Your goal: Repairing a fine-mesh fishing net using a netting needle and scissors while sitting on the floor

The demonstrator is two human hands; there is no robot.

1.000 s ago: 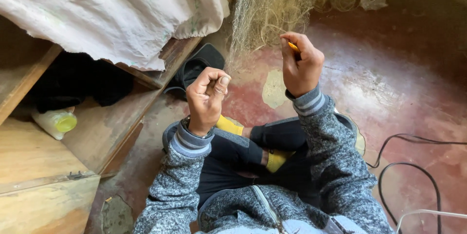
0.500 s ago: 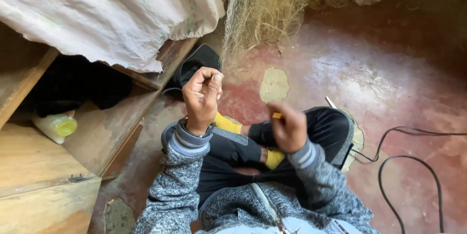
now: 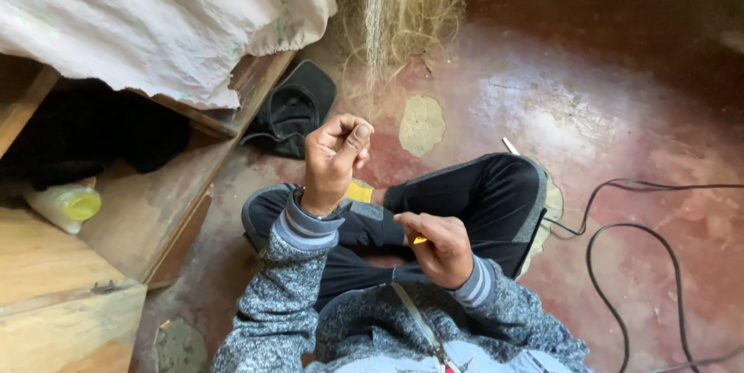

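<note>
I sit cross-legged on a reddish floor. My left hand [image 3: 333,157] is raised in front of me, its fingers pinched together on fine mesh of the pale fishing net [image 3: 403,8] that hangs down ahead. Down near my lap, my right hand [image 3: 438,245] is closed on a small yellow-orange netting needle [image 3: 419,240], of which only the tip shows. The thread between the hands is too thin to see.
A black cap [image 3: 293,109] lies on the floor by a wooden bench [image 3: 147,210] at my left. A white sack cloth [image 3: 147,16] drapes over the bench. A yellow-capped bottle [image 3: 66,206] lies under it. Black cables [image 3: 620,257] loop at right.
My right hand has dropped from head height beside the net down to my lap, carrying the yellow needle. The left hand has stayed raised, still pinching.
</note>
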